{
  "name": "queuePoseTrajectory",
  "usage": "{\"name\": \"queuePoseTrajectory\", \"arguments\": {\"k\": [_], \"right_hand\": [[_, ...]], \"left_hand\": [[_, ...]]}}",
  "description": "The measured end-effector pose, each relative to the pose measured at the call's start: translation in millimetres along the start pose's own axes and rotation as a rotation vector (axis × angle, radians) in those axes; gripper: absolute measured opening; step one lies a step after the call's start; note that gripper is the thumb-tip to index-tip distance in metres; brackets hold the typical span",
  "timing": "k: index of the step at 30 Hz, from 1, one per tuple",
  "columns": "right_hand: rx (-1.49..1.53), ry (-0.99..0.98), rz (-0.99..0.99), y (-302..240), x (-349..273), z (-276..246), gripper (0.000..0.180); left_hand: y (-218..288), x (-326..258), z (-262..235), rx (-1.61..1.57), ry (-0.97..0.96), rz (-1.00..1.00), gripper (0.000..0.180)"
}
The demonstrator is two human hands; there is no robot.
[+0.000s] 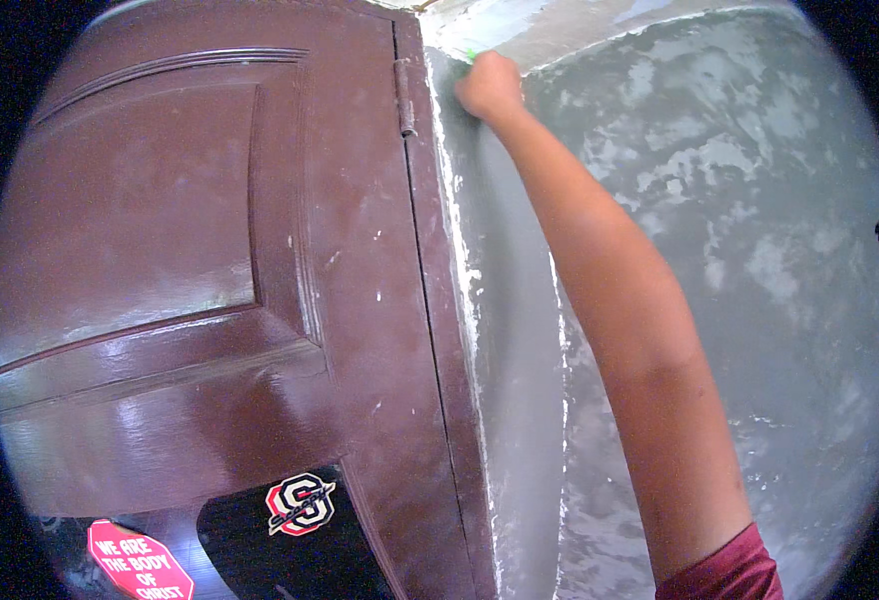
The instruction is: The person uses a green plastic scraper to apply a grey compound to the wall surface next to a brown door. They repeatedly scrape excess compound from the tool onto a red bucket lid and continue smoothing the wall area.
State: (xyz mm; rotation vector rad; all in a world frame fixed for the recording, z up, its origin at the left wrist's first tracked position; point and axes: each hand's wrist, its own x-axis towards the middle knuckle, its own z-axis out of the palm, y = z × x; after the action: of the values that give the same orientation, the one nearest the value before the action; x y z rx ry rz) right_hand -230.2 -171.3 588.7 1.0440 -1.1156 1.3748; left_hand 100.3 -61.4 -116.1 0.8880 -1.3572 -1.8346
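Note:
My right hand (491,86) is raised high, with the arm stretched up from the lower right and a dark red sleeve at its end. The fingers are curled closed against the top of the narrow grey wall strip (520,330) beside the door frame. A speck of bright green (471,55) shows at the edge of the fist; what it belongs to is hidden by the hand. Close above the knuckles is the pale ceiling edge (550,30). My left hand is out of sight.
A brown panelled door (150,210) fills the left, its hinge (406,98) near the hand. Ragged white lines run along the frame and wall corner. The right wall (740,300) has patchy grey and white paint. Low on the door are a red sticker (140,560) and a round-cornered emblem (301,504).

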Motion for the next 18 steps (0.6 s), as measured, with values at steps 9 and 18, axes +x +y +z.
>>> {"name": "queuePoseTrajectory", "arguments": {"k": [9,18], "right_hand": [[0.183,-0.019,-0.083,-47.5,-3.6,-45.9,0.029],[0.152,0.082,0.069,48.3,-5.1,-67.2,0.03]], "left_hand": [[1.6,5.9,11.6,0.058,-0.04,0.008,0.034],[-12.3,3.4,5.2,0.164,-0.026,0.04,0.035]]}}
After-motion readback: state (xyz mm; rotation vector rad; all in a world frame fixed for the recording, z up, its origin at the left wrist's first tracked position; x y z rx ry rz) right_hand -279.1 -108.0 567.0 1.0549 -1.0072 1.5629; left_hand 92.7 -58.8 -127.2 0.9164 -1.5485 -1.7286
